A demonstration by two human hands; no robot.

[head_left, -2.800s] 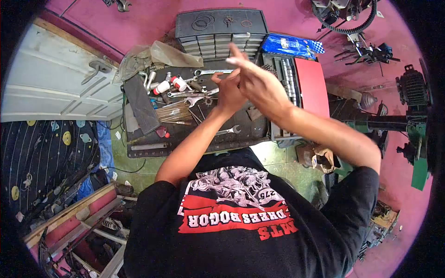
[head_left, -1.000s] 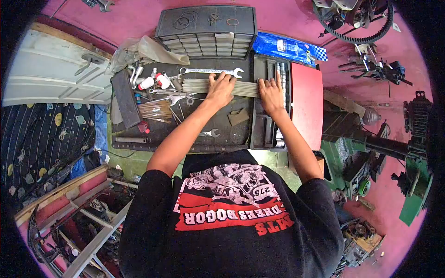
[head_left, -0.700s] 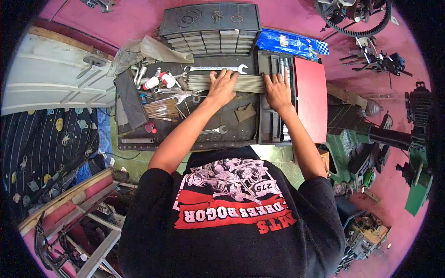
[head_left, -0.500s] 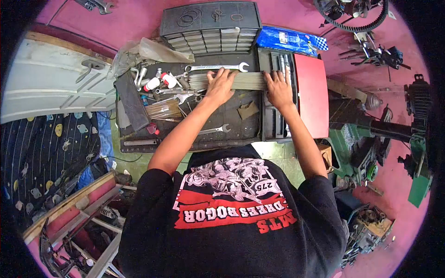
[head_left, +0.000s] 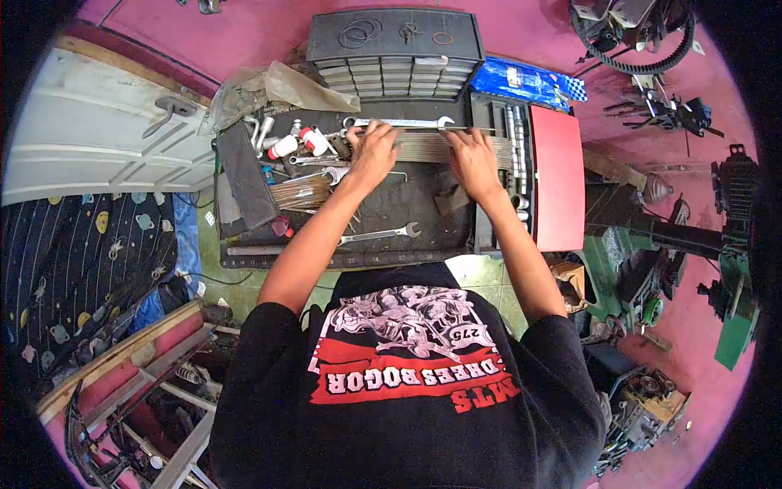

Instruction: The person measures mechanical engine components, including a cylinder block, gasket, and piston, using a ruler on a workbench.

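The left hand (head_left: 373, 159) is over the left part of the rods (head_left: 423, 148), its fingers bent and narrowly spread; the fingertips reach the far edge. The right hand (head_left: 476, 167) lies over the right part, palm down, fingers slightly apart. Whether either hand grips is not clear. A thin rod (head_left: 491, 129) now shows apart from the rest, running between the fingertips and on past the right hand.

A moment ago the right hand was at the right end of the rods; now they stick out beyond it, further over the tray (head_left: 482, 106), and the left hand has moved left. The rods lie flat on the near side of the wrench (head_left: 407, 124), right of the hammer (head_left: 313, 142) and in front of the cabinet (head_left: 395, 33).
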